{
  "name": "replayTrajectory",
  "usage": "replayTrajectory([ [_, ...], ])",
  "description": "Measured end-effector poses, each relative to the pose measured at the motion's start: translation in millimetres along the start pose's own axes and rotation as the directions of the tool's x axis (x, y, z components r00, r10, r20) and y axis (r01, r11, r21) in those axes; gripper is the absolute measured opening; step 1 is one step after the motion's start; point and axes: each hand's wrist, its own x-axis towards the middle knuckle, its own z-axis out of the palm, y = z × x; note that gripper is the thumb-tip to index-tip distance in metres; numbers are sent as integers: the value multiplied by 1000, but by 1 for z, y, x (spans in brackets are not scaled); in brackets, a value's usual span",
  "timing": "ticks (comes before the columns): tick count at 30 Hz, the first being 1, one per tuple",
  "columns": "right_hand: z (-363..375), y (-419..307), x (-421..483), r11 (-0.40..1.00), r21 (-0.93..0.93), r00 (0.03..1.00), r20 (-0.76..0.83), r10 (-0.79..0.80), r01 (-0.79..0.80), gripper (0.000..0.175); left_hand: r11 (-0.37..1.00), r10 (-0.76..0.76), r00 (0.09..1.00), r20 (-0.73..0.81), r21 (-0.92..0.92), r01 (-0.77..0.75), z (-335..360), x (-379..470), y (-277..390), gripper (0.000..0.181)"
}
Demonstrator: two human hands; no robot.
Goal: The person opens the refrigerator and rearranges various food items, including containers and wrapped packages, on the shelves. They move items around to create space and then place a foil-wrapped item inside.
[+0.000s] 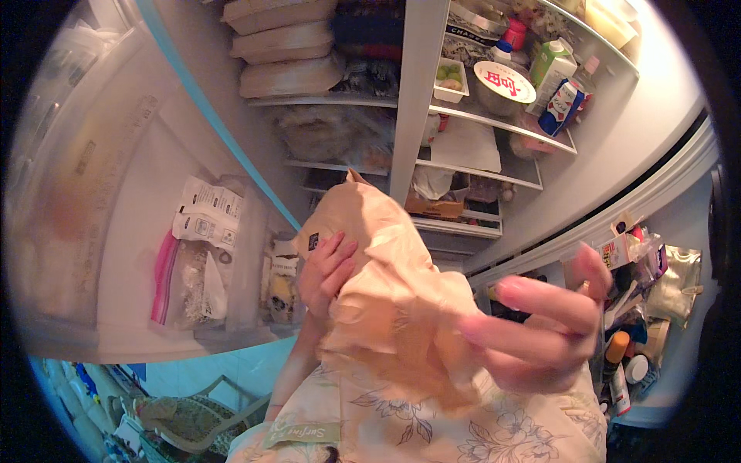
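A crumpled tan paper bag point(393, 272) fills the middle of the view, in front of an opened refrigerator. My left hand point(329, 272) grips the bag's left side, its fingers over the paper by a small dark label. Beside the lower right of the bag is my right hand point(538, 330), blurred, with its fingers spread and curved; no object shows between them. Its fingertips are close to the paper, and whether they touch it cannot be told. The bag's contents are hidden.
Stacked packages point(283, 52) lie on the left compartment's shelf. A lidded bowl point(503, 87), a green-white carton point(550, 75) and a blue bottle point(561, 107) stand on a right shelf. The left door holds a zip bag point(200, 283); the right door is crowded. A chair point(197, 422) is lower left.
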Motion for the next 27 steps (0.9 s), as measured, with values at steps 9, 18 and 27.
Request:
replayTrajectory([
  [9,-32,21,-36,980,47,977,-100,-186,192,21,890,-236,966,-107,-424,170,-5,33,18,21],
  [18,-21,-1,-22,918,175,698,-703,-136,356,41,945,75,989,-127,-308,-111,-35,95,33,16],
  [27,-55,3,-41,938,230,874,-469,-126,259,20,945,49,970,-236,-304,-121,-28,105,34,17],
])
